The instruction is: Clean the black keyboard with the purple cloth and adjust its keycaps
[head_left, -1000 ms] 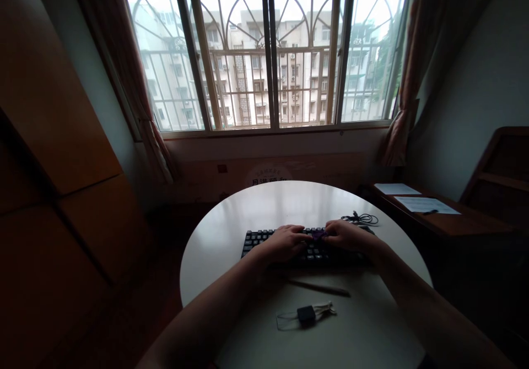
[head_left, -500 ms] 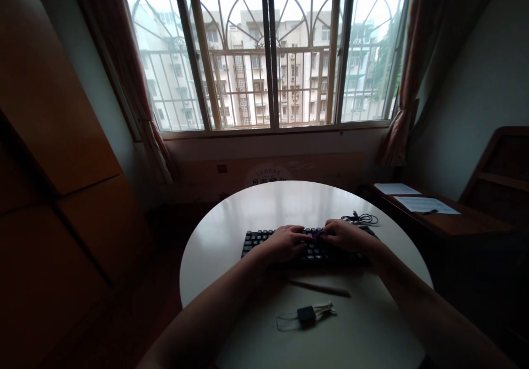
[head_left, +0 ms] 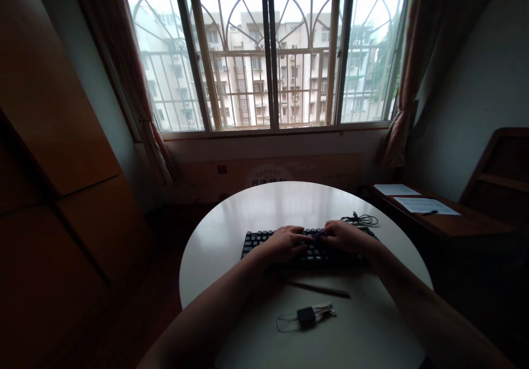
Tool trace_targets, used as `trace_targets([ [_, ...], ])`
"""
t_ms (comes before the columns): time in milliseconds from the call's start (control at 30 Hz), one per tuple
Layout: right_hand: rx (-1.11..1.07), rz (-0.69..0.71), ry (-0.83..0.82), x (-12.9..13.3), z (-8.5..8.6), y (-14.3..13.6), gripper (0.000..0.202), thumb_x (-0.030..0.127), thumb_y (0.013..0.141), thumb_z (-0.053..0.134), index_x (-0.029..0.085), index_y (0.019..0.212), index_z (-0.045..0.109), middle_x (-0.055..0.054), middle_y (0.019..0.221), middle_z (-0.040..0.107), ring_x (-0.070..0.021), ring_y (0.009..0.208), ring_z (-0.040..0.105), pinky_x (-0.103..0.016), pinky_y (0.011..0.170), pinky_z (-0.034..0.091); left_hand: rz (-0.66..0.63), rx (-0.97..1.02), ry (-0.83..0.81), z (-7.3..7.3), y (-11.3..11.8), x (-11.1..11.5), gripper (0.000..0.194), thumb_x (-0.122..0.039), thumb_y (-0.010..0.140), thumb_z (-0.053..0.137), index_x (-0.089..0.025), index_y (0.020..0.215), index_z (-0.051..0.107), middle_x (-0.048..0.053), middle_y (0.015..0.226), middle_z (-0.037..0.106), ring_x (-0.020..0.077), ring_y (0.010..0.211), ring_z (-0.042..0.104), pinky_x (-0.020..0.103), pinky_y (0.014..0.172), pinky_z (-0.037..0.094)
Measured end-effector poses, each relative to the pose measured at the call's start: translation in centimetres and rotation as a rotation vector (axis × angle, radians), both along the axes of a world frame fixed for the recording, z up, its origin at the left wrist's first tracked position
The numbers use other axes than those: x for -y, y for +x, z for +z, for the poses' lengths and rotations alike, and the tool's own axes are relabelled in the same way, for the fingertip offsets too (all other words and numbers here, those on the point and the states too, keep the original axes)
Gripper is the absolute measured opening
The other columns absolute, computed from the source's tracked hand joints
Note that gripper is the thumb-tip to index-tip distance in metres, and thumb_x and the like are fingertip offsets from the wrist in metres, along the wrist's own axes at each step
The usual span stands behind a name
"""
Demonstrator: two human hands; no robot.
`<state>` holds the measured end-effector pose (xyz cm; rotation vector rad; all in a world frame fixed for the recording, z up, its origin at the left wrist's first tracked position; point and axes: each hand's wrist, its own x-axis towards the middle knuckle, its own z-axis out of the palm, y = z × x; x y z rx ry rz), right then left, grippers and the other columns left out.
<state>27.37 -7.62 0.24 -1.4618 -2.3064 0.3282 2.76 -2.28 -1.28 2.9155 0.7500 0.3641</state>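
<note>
a black keyboard [head_left: 253, 240] is lying on a round white surface [head_left: 231, 209]; the right hand [head_left: 345, 235] is curling over its keys, its grip apparently closing on a small purple item [head_left: 317, 237]; the left hand [head_left: 286, 244] is resting beside it, fingers partly spread, its hold impossible to tell; uneven pulling could be making the item slip or snag between keys; hard pressing could be sliding the keyboard towards the coiled cable [head_left: 359, 219].
</note>
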Motion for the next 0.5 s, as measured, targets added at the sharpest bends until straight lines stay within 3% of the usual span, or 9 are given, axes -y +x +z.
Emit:
trace_targets([
  [500, -0.005, -0.003, -0.004, -0.11, -0.08, -0.01, 0.027, 0.035, 0.084, 0.054, 0.018, 0.079, 0.074, -0.007, 0.089, 0.067, -0.0188, 0.074, 0.06, -0.027, 0.066, 0.043, 0.003, -0.005, -0.025, 0.4, 0.01, 0.21, 0.037, -0.042, 0.094, 0.052, -0.039, 0.13, 0.057, 0.001, 0.142, 0.049, 0.0267, 0.129, 0.045, 0.043, 0.109, 0.034],
])
